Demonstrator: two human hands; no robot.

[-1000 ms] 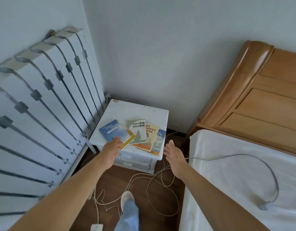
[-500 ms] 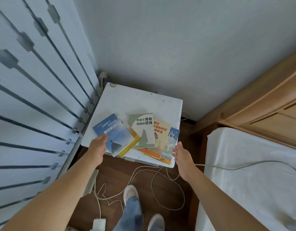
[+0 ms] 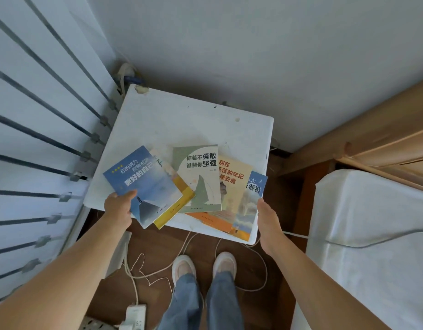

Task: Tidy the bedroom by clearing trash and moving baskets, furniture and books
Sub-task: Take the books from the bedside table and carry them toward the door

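Several paperback books lie fanned out along the front of a white nightstand (image 3: 182, 120), some overhanging its edge. From left to right they are a blue book (image 3: 144, 184), a yellow book (image 3: 182, 201), a green book (image 3: 198, 177), an orange book (image 3: 232, 186) and a sky-blue book (image 3: 252, 206). My left hand (image 3: 119, 208) pinches the blue book's left edge, thumb on the cover and fingers hidden beneath. My right hand (image 3: 267, 217) is held flat with straight fingers against the sky-blue book's right edge.
A white slatted panel (image 3: 39, 139) leans along the left wall. A white mattress (image 3: 372, 234) and a wooden headboard (image 3: 384, 139) fill the right. Loose cables (image 3: 158, 270) and a power strip (image 3: 134, 315) lie on the wooden floor around my feet (image 3: 182, 265).
I have stepped closer and the view tilted down over the nightstand. My left thumb has come onto the blue book and my right hand has reached the pile's right edge.
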